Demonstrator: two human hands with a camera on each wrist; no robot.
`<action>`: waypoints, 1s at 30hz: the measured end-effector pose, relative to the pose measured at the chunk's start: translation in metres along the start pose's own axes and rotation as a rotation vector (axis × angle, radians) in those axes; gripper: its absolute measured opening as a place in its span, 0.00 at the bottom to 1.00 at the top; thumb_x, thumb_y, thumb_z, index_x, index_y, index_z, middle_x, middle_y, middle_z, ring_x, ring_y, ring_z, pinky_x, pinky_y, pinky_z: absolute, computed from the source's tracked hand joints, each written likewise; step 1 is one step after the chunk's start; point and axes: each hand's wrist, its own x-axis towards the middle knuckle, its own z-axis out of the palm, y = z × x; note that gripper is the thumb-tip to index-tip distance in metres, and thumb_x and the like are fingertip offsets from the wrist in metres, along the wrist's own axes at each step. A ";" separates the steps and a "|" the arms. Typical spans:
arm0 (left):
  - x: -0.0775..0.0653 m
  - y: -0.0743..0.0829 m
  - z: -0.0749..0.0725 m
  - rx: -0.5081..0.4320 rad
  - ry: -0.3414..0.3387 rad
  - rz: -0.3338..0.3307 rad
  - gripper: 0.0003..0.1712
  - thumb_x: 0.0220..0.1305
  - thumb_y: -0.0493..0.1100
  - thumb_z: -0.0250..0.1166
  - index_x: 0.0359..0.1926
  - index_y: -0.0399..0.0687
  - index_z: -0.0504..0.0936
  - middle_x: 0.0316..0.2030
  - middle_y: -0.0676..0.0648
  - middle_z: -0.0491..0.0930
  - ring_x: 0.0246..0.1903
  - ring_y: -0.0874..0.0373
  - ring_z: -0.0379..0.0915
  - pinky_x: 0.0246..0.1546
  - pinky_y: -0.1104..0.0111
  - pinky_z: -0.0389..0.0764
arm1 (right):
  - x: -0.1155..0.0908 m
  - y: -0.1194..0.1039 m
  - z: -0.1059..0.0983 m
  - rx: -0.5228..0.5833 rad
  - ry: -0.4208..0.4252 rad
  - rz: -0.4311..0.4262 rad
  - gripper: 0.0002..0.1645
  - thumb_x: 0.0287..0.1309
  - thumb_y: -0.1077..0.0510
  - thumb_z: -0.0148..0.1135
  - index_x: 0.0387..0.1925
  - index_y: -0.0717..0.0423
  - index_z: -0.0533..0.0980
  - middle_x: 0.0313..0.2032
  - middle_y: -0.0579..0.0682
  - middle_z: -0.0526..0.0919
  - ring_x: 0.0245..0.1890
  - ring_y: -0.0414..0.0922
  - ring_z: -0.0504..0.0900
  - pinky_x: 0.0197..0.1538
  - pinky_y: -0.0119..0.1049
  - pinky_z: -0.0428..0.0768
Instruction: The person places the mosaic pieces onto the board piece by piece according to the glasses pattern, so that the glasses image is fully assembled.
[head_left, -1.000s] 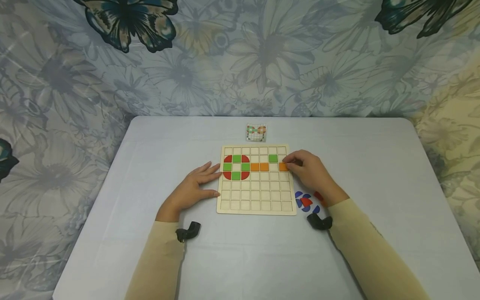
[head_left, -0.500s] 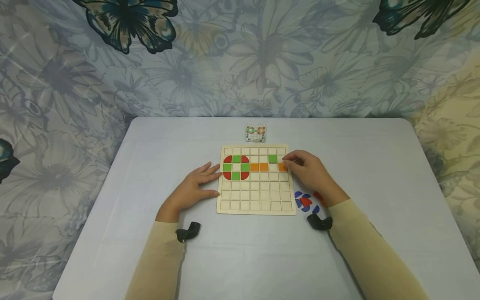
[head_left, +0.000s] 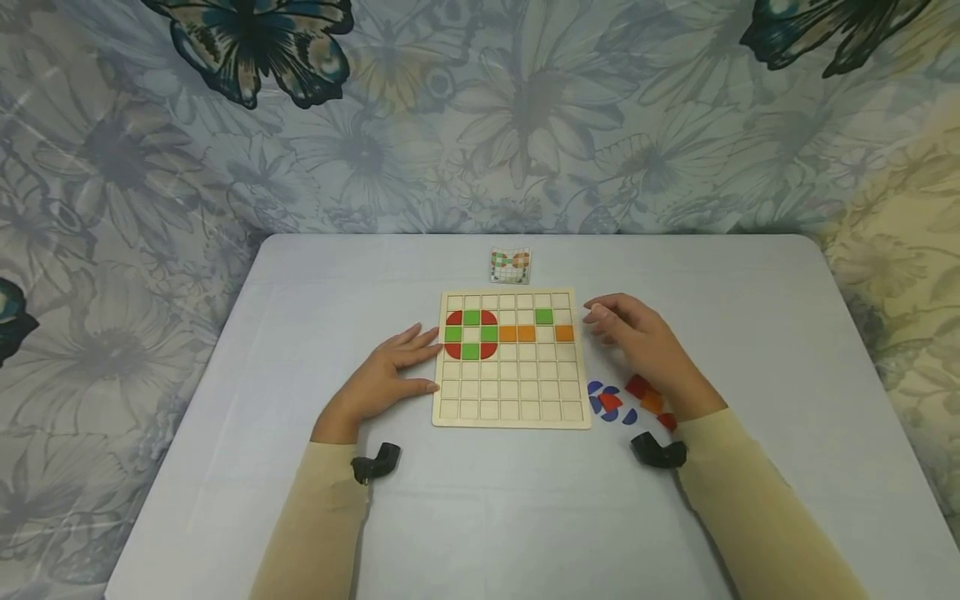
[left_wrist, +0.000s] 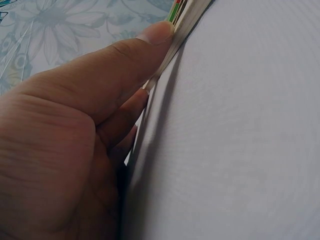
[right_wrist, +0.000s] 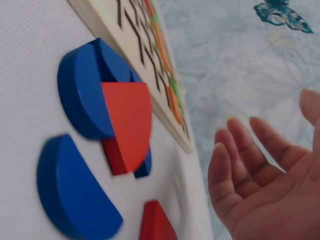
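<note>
A wooden grid board lies on the table, with red, green and orange pieces in its cells. At its left edge rests my left hand, fingers extended; the left wrist view shows the thumb touching the board's side. Just beyond the right edge hovers my right hand, fingers loosely bent and holding nothing. An orange square sits in a cell near that edge, and a green square lies one row above, to its left. Blue half-round pieces and a red quarter-round piece are heaped near the board.
A small pattern card lies behind the board. Red pieces and an orange piece lie near my right wrist. A patterned cloth hangs behind the white table.
My right hand has let go of the orange square, which stays in its cell, and has moved away to the right. More loose pieces show by the wrist. The left hand stays put.
</note>
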 end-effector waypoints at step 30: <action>0.000 0.001 0.001 -0.004 0.005 0.006 0.43 0.63 0.53 0.83 0.77 0.58 0.78 0.80 0.64 0.62 0.84 0.55 0.42 0.80 0.42 0.47 | -0.069 0.046 -0.043 -0.113 0.066 -0.042 0.27 0.86 0.47 0.51 0.71 0.59 0.75 0.59 0.59 0.85 0.54 0.39 0.81 0.57 0.25 0.74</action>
